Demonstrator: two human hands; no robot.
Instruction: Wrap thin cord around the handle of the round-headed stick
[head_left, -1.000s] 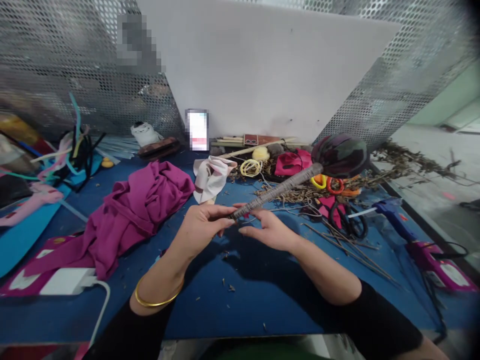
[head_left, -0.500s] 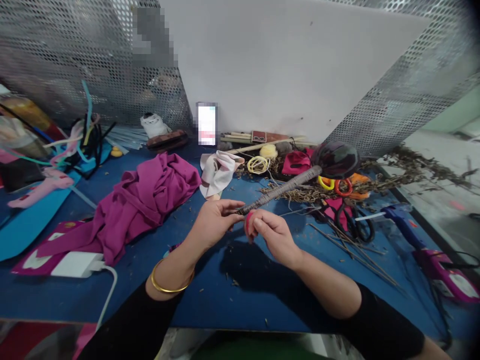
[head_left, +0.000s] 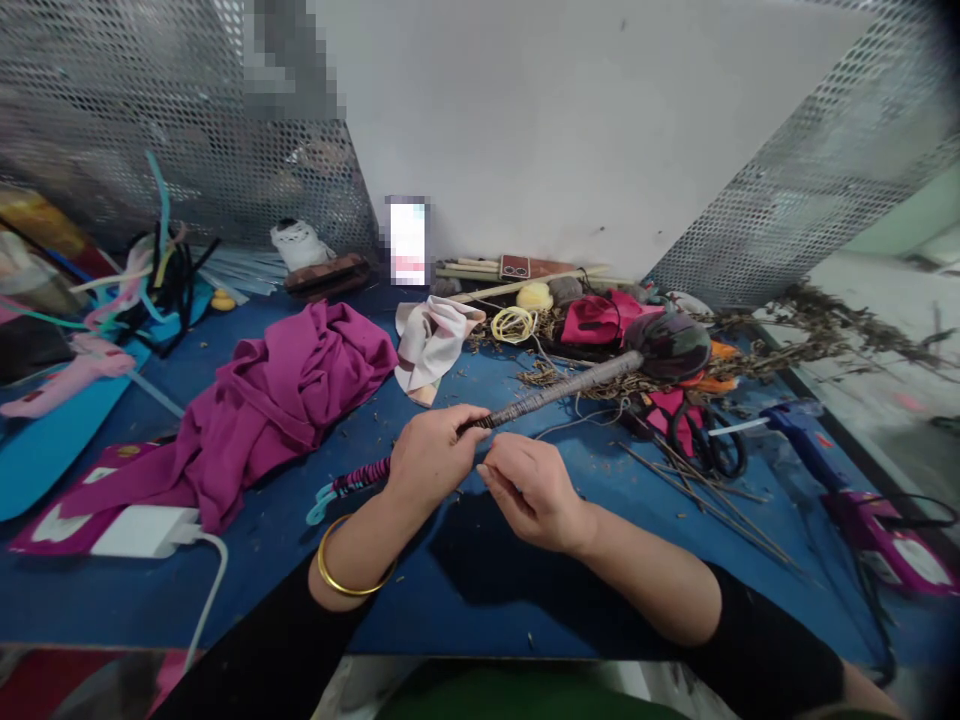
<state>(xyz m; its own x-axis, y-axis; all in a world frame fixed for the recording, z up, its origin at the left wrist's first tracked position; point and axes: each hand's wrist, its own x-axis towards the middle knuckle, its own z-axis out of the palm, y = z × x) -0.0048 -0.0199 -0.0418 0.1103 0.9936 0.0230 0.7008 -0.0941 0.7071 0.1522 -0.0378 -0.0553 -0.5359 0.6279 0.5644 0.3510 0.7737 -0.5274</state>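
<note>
L hand [head_left: 431, 455] closed round the wrapped stick [head_left: 559, 390], mid-desk [head_left: 465, 600] nr the front edge. Stick slants toward back right, ending in its camo ball [head_left: 667, 343] by the scissors [head_left: 701, 440]. R hand [head_left: 529, 490] just beside it, fingertips pressed together at the shaft; prob. on a thread, too small to tell. Looks like the wrapping step, partway done. Next move calls for a firm L hold and taut winding w/ R.

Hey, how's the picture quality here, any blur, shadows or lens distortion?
Head view: the centre is sharp, left hand and right hand clear at the wrapped stick; their soft shadow falls on the blue table; the left edge and mesh wall blur; lines bow from the wide lens; the top right corner darkens; two patches are pixelated.
</note>
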